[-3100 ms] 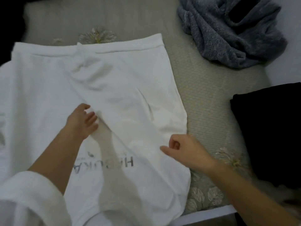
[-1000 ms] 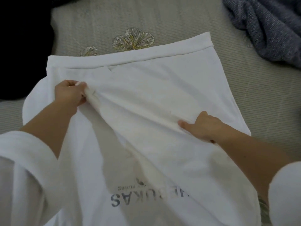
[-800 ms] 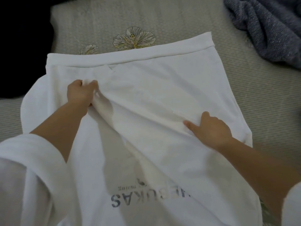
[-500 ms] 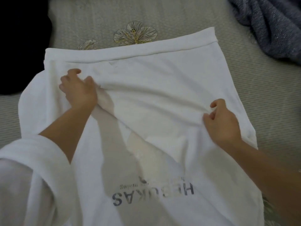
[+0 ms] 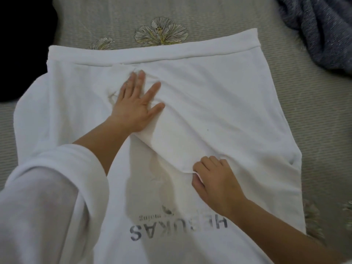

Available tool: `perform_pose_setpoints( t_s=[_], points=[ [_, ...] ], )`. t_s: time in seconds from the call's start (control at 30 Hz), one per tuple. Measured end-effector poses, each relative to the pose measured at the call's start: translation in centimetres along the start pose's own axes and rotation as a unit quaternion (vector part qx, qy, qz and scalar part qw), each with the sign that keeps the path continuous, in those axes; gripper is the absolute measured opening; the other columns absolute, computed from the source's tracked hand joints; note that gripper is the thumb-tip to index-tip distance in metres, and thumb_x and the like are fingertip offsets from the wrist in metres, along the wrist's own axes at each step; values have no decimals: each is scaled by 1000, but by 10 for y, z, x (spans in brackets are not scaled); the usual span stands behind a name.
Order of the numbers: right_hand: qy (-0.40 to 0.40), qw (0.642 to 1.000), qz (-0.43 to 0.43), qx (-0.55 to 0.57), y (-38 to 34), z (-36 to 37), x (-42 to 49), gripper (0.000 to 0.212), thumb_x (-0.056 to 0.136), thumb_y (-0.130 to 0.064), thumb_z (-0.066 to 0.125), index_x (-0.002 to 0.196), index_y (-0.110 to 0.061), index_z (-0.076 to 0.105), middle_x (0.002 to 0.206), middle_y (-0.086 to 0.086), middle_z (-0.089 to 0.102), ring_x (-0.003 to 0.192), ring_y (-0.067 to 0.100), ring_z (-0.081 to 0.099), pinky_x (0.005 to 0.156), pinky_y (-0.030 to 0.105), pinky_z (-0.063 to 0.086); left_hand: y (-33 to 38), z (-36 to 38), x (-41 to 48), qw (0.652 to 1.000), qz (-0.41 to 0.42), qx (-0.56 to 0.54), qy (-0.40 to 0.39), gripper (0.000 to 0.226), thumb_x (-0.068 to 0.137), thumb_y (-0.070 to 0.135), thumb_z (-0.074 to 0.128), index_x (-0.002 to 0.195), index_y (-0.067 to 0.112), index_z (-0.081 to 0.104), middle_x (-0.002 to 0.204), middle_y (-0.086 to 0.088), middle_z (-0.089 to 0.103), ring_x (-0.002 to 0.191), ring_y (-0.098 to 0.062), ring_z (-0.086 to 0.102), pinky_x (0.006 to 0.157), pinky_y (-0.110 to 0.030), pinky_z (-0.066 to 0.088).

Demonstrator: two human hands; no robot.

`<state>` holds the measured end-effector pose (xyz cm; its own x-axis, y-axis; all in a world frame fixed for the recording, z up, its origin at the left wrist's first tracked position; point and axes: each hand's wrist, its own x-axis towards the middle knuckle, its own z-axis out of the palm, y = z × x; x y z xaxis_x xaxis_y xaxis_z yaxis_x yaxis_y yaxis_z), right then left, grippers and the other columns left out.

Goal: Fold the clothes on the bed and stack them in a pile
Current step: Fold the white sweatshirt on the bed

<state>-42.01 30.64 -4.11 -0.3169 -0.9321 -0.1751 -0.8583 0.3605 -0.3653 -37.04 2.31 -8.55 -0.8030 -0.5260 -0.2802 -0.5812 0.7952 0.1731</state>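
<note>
Flattening, the left hand (image 5: 136, 105) has dropped its pinch and lies spread on the white cotton lettered sweatshirt (image 5: 209, 92) beneath it on the grey ribbed bedspread (image 5: 308, 103), right hand (image 5: 215, 184) pinching its folded edge, so this fold looks set.

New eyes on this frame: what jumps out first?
A white shirt fills the middle of the bed, print upside down near the bottom. The left hand presses flat on it at centre while the right hand pinches a fold edge lower right. A grey sweater lies crumpled top right.
</note>
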Motion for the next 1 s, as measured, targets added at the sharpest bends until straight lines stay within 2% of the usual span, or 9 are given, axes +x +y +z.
perform_pose_setpoints(
  t_s=[0.17, 0.23, 0.3, 0.4, 0.6, 0.7, 0.83, 0.93, 1.0],
  points=[
    [-120, 987, -55, 89, -7, -13, 16, 22, 88, -29, 49, 74, -14, 57, 78, 3, 57, 72, 22, 51, 66, 36, 43, -29, -4, -21, 984, -134, -1, 114, 64, 93, 62, 31, 149, 44, 6, 159, -8, -15, 144, -35, -17, 110, -60, -7],
    [-64, 995, -25, 66, -1, -12, 22, 32, 90, -35, 50, 111, -15, 63, 118, 8, 60, 107, 28, 55, 90, 39, 44, -37, -1, -34, 968, -206, -47, 134, 69, 93, 59, 35, 149, 42, 0, 159, -14, -13, 144, -40, -12, 109, -63, -1],
    [-90, 995, 35, 38, 5, -9, 29, 64, 91, -53, 44, 149, -32, 26, 159, 2, 15, 147, 24, 10, 116, 42, 15, -46, 4, -45, 960, -239, -90, 115, 67, 95, 56, 34, 151, 38, 1, 158, -20, -9, 145, -38, -8, 113, -57, 0],
    [-181, 981, 47, -59, 11, 8, 33, 83, 85, -73, 27, 142, -46, -27, 149, -5, -42, 135, 17, -42, 115, 44, -17, -55, 6, -61, 970, -209, -90, 86, 63, 98, 48, 32, 152, 34, 3, 158, -21, -4, 146, -34, -8, 116, -49, -3],
    [-139, 987, 1, -83, -23, 13, 50, 80, 91, -64, 31, 149, -35, -15, 155, -4, -31, 140, 19, -34, 116, 46, -14, -66, -12, -130, 950, -222, -111, 191, 64, 98, 36, 40, 152, 32, 7, 160, -13, -2, 146, -28, -9, 114, -45, -11],
    [-159, 982, -52, -85, -62, 19, 69, 84, 89, -63, 38, 151, -33, -12, 157, -3, -27, 142, 20, -31, 115, 46, -13, -100, -16, -177, 893, -349, -166, 233, 59, 98, 36, 40, 151, 29, 15, 158, -13, 8, 144, -33, 5, 114, -50, 0],
    [-207, 967, -114, -95, -123, 38, 85, 94, 85, -65, 47, 149, -36, -16, 157, -1, -28, 142, 26, -30, 113, 52, -12, -152, -13, -227, 749, -518, -343, 232, 52, 96, 31, 42, 144, 12, 35, 142, -18, 42, 129, -32, 39, 107, -43, 29],
    [-251, 957, -79, -125, -151, 50, 91, 99, 84, -69, 47, 148, -34, -20, 154, 4, -34, 141, 34, -30, 112, 61, -7, -160, -6, -244, 614, -527, -510, 291, 32, 94, 20, 48, 121, 4, 54, 99, -11, 62, 88, -26, 60, 73, -34, 49],
    [-267, 951, -59, -142, -158, 53, 94, 101, 83, -71, 46, 148, -32, -21, 154, 7, -34, 141, 38, -29, 111, 63, -4, -155, -4, -243, 587, -504, -570, 276, 16, 90, 18, 57, 100, 7, 63, 82, -6, 63, 77, -22, 58, 64, -30, 49]
  ],
)
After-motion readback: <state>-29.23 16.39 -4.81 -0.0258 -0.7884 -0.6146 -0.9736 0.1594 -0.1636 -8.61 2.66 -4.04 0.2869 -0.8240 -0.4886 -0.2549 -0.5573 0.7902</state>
